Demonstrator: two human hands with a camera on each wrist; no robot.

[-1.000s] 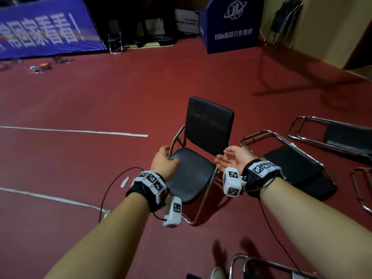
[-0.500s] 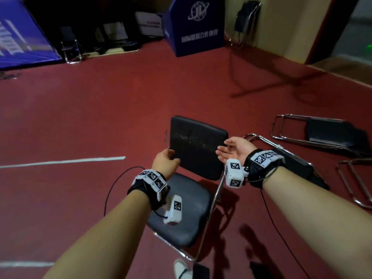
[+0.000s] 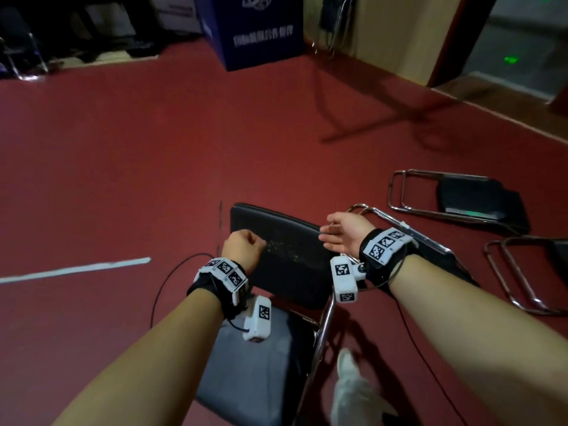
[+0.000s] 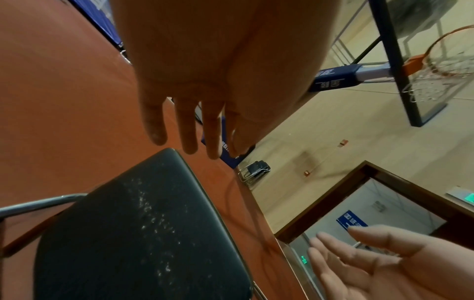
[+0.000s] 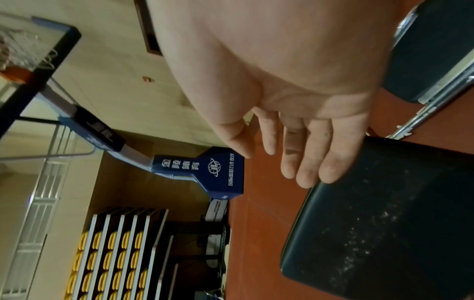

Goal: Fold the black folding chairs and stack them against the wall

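An unfolded black folding chair stands right in front of me, with its padded backrest (image 3: 285, 256) above its seat (image 3: 255, 364) on a chrome frame (image 3: 322, 327). My left hand (image 3: 242, 247) hovers at the backrest's upper left corner. Seen from the left wrist, its fingers (image 4: 189, 130) hang straight just above the backrest (image 4: 141, 233) and hold nothing. My right hand (image 3: 341, 232) is at the upper right edge, palm turned inward. The right wrist view shows its straight fingers (image 5: 302, 154) beside the backrest (image 5: 384, 223). Whether they touch it I cannot tell.
Three folded chairs lie on the red floor to the right (image 3: 455, 198), (image 3: 430, 244), (image 3: 522, 272). More folded chairs lean on the beige wall (image 3: 335, 23) beside a blue hoop base (image 3: 255, 32). My white shoe (image 3: 347, 364) is by the frame, and a black cable (image 3: 166, 278) runs left.
I have stepped closer to the chair. Both hands have risen from the sides of the seat to the upper edges of the backrest.
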